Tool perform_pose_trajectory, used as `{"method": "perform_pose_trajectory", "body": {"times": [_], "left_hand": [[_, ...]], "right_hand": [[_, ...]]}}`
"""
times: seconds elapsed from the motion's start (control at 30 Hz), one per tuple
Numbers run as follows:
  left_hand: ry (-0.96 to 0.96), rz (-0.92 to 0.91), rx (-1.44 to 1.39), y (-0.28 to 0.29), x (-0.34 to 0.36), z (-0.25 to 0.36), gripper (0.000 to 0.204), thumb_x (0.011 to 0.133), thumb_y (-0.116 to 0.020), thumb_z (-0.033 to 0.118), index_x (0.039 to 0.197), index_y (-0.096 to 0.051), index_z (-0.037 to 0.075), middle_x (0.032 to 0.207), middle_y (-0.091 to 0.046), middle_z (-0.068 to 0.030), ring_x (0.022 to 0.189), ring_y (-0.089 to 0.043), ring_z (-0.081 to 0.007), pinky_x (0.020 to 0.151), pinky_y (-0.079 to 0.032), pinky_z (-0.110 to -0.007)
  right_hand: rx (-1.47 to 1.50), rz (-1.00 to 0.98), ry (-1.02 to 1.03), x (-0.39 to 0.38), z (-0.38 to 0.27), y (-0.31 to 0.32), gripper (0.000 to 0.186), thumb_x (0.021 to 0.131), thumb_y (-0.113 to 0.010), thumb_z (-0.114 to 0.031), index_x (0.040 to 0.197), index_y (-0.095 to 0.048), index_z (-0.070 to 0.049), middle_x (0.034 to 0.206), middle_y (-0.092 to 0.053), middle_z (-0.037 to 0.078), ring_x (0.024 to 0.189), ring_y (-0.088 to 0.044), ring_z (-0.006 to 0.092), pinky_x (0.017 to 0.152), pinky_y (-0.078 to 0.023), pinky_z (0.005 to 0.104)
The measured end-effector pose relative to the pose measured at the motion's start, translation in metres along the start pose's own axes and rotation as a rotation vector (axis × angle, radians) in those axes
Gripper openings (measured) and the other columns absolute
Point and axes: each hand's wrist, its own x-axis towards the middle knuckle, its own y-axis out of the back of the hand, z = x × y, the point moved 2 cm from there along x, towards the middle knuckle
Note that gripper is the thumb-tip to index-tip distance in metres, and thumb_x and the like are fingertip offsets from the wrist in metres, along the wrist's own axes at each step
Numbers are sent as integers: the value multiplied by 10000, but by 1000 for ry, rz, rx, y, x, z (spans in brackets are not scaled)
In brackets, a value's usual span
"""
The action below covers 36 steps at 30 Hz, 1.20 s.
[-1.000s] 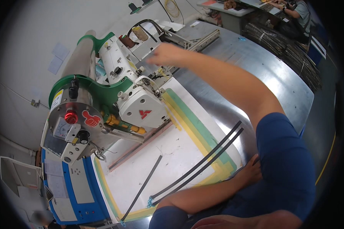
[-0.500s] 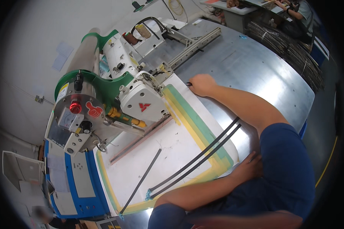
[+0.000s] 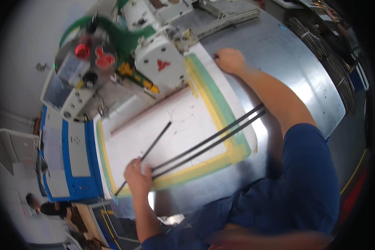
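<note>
My left hand (image 3: 138, 177) reaches over the front of the white sheet (image 3: 183, 143), thumb and fingers apart and slightly blurred. It covers the middle of a short dark strip (image 3: 158, 136), and its thumb is beside the near ends of two long dark strips (image 3: 204, 146). Whether it touches any strip I cannot tell. The long strips run right, across the taped edge, and pass under my right forearm. My right hand (image 3: 231, 61) is closed on the metal table, right of the sheet. A small dark bit shows at its fingers; what it is I cannot make out.
A white industrial sewing machine head (image 3: 162, 58) with a green frame stands over the sheet's far side. Yellow and green tape (image 3: 208, 89) borders the sheet. A blue and white cabinet (image 3: 77, 154) stands left; the metal table (image 3: 296, 79) spreads right. Another person (image 3: 50, 206) is at lower left.
My left hand has moved from the table's front edge near my body leftward onto the strips. My right hand stays closed in about the same place. The view has shifted.
</note>
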Motion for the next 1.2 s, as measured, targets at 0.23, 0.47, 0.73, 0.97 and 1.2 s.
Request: {"method": "perform_pose_trajectory", "body": {"times": [0.23,0.47,0.73,0.97,1.2], "left_hand": [[295,102,-140,-4,-63,-82,299,937,-661,47,1231,-677,-11,1197,-657,-233,1113,-636,-424,978,-502,-483],[156,38,-254,-5,-43,-72,126,942,-625,-10,1066,-604,-17,1046,-634,-190,1007,-612,-392,893,-489,-463],[41,-56,-547,3,15,3,105,955,-621,-37,1052,-597,-7,986,-626,-197,885,-627,-395,786,-517,-431],[-321,33,-611,19,49,55,112,907,-657,-62,998,-644,0,947,-657,-175,859,-638,-366,754,-517,-419],[-581,74,-673,16,69,107,178,845,-733,-54,1004,-692,16,933,-674,-156,877,-660,-348,760,-539,-423]], "right_hand": [[-84,-70,-31,6,-1,-8,346,955,-600,-350,1131,-749,-91,1110,-750,191,1079,-698,393,917,-552,526],[186,-337,-82,-30,-36,18,353,928,-681,-339,1100,-751,-40,1010,-763,187,995,-729,352,873,-564,452],[319,-280,598,-139,-130,62,529,902,-784,-287,1379,-629,-120,1429,-614,121,1213,-642,355,1024,-535,433],[195,-768,298,-141,-93,90,343,896,-782,-221,1196,-715,-69,1326,-671,139,1092,-670,331,896,-546,423],[405,-559,450,-184,-76,93,387,937,-749,-266,1269,-708,-71,1178,-726,158,1114,-690,351,936,-543,446]]}}
